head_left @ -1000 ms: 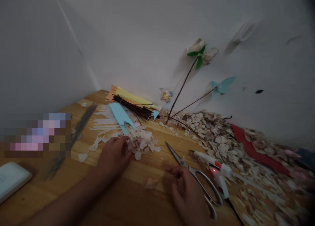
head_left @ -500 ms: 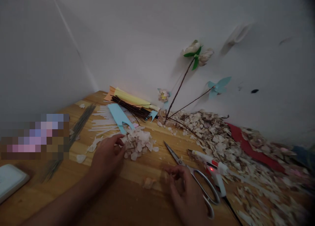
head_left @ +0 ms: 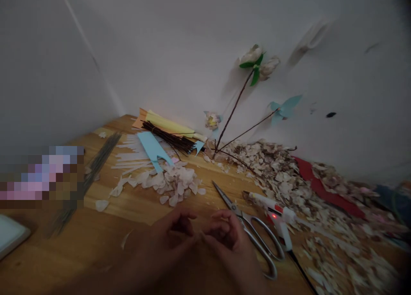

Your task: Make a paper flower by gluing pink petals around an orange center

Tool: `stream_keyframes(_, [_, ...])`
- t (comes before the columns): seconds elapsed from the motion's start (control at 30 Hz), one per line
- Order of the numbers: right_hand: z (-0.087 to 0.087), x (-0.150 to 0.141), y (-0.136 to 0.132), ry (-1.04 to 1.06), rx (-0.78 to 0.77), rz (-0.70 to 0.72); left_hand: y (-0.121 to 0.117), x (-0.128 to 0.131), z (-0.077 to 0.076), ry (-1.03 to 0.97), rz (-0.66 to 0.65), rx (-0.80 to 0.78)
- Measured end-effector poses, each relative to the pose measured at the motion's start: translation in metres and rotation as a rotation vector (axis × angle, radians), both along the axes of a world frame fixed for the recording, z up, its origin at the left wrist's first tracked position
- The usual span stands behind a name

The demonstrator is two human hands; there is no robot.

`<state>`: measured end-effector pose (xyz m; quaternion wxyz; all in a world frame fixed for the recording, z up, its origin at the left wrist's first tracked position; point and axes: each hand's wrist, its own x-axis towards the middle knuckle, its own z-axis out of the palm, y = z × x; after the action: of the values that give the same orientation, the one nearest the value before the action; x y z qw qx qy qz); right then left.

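My left hand (head_left: 168,241) and my right hand (head_left: 229,243) meet low in the middle of the head view, above the wooden table. Thumb and fingers are bent into a pinch on each, with the fingertips almost touching. Whatever lies between them is too small and dim to make out. Just beyond the left hand is a heap of pale petals (head_left: 180,181). Metal scissors (head_left: 236,209) lie beside my right hand, blades pointing away. To their right rests a white glue gun (head_left: 272,207) with a red light on.
Dried petals and scraps (head_left: 272,162) cover the table's right side, around a red strip (head_left: 321,190). Artificial flowers (head_left: 253,61) on brown stems lean against the wall. Behind the heap lie blue paper (head_left: 150,145), dark stems (head_left: 167,136) and white sticks (head_left: 128,153). Thin wires (head_left: 99,162) lie left.
My left hand has left the petal heap and come down and right. My right hand has shifted slightly left, so both now meet in front of me. The view has tilted slightly.
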<state>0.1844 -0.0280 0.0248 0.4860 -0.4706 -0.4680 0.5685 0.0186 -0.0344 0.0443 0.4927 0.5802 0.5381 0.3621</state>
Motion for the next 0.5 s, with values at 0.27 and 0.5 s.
stream_keyframes(0.27, [0.002,-0.006,0.004,0.107,-0.135,0.024,0.003,0.005,-0.004,-0.223,0.029,-0.109])
stream_keyframes(0.5, [-0.006,-0.005,0.007,0.062,-0.079,0.002,0.009,0.001,-0.014,-0.335,0.131,-0.174])
